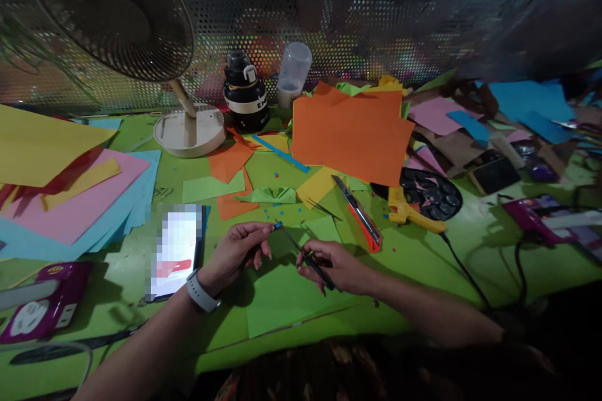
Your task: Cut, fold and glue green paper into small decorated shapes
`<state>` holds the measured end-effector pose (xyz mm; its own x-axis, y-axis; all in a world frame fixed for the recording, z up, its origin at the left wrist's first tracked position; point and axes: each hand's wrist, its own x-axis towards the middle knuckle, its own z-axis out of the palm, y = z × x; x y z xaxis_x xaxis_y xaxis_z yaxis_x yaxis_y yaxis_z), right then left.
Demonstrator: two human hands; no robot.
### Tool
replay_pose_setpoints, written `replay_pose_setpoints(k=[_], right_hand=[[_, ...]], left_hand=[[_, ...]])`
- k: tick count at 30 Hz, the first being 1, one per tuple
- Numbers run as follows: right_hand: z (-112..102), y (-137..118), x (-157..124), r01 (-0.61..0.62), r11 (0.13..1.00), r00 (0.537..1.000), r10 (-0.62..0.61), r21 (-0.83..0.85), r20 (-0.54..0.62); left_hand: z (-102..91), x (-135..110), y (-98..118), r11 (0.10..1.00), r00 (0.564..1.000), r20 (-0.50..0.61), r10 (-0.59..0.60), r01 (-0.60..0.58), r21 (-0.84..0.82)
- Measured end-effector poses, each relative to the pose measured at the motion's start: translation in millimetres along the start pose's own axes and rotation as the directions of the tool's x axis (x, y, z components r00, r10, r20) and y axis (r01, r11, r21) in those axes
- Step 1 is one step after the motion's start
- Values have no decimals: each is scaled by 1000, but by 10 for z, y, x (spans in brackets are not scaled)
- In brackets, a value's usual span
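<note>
Fingers of the left hand [242,249]: thumb and forefinger pinched narrow on a small blue piece [277,225], which is held up in front of the person, above the table [404,257]. Fingers of the right hand [329,263]: curled around the dark handles of what appear to be scissors [290,239], blades pointing up and left to the blue piece. Whether the tips touch it, and how far the blades are parted, cannot be told.

Surroundings, left to right: a purple box [70,285] near the edge; stacked coloured paper [122,185] behind it; a lit phone [176,247] just beside the left forearm; a green sheet [277,310] below both hands; blue specks [267,213] scattered beyond the fingertips; a box cutter [360,219] right of the scissors, blade out; a yellow glue gun [423,218] further right.

Assessment of the trimming apparently in hand: the piece is tiny, so the pinch should be kept at its far edge, with fingertips clear of the blade line. Short snips near the tips would give better control, turning the paper rather than the scissors. The exposed cutter blade merits care when the right hand travels outward
</note>
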<state>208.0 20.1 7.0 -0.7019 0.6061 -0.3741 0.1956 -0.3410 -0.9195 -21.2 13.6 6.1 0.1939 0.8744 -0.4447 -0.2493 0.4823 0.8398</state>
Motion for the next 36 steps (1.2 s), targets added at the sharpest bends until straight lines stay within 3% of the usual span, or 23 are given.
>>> replay_pose_setpoints(k=[36], right_hand=[[4,27,19,-17,999,999,18,46,-27]], left_hand=[[-30,31,-47,1000,1000,16,6,-7,20]])
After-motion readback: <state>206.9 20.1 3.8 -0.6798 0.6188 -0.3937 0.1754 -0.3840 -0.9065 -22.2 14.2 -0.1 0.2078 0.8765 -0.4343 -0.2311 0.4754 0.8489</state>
